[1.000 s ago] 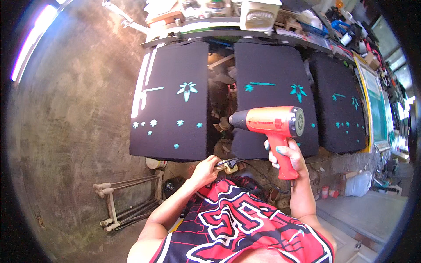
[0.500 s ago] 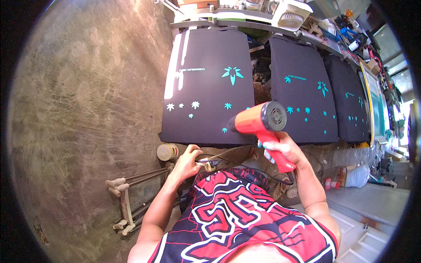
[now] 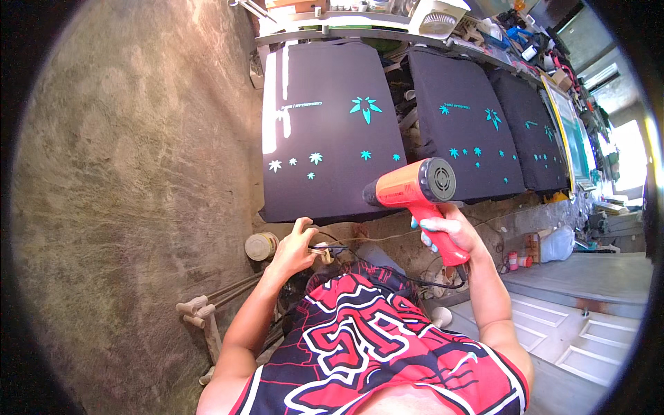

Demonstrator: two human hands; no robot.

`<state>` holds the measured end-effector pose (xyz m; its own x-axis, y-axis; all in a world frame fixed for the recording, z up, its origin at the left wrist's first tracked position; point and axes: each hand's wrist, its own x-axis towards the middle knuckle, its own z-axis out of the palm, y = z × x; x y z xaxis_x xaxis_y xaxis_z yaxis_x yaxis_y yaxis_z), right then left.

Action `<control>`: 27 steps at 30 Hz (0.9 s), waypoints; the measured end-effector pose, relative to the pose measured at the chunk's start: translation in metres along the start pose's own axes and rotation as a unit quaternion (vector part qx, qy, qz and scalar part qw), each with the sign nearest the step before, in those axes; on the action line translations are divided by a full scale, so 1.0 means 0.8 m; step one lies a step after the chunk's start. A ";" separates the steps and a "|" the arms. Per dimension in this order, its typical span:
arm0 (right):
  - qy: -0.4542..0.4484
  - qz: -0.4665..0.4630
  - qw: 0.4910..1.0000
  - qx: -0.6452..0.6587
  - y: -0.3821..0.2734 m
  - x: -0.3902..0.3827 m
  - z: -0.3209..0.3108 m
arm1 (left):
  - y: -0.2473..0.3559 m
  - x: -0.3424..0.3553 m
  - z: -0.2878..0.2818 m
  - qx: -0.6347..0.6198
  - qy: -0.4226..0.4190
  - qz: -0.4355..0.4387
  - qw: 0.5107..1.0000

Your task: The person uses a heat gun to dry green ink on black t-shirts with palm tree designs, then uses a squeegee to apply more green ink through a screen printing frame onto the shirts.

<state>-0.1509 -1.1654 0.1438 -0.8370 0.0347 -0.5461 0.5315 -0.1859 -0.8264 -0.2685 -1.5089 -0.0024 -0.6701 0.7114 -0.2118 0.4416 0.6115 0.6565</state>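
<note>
My right hand [image 3: 453, 229] grips the handle of a red-orange heat gun [image 3: 408, 188], its bluish-green-stained fingers wrapped round it. The gun's black nozzle points left, above the near edge of a black fabric panel [image 3: 325, 190]. Teal and pale leaf shapes are printed on that cloth. My left hand [image 3: 296, 249] is in front of the same edge, thumb and forefinger lifted and the other fingers curled round a black cord [image 3: 333, 247]. A pale piece beside those fingers is too small to make out. Another stretch of cord hangs from the gun's handle.
Two more black printed panels [image 3: 467, 181] [image 3: 534, 155] stand to the right, beside a framed screen [image 3: 568, 131]. A cluttered shelf [image 3: 387, 29] runs behind. A tub [image 3: 261, 246] and wooden bars [image 3: 232, 285] are at left, near a rough wall [image 3: 138, 173].
The view has swung slightly, so the right-hand panels appear farther left. The heat gun has shifted against the near panel, uncovering a leaf print by its right edge. Both hands keep their hold.
</note>
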 end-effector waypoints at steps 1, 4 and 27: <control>0.003 -0.017 1.000 0.007 0.001 0.000 0.001 | 0.000 0.001 0.000 0.005 -0.009 -0.005 1.000; 0.042 -0.022 0.998 0.040 0.005 0.008 0.004 | -0.002 0.002 0.001 -0.005 0.000 0.000 1.000; 0.028 -0.070 0.997 0.031 -0.034 0.108 -0.048 | -0.001 0.063 0.025 0.002 0.087 0.101 0.991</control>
<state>-0.2328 -1.1197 0.1137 -0.8932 0.1184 -0.4339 0.3994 -0.2348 -0.8862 -0.2908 -1.4664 -0.0281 -0.6609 0.7486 0.0523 0.5791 0.4644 0.6700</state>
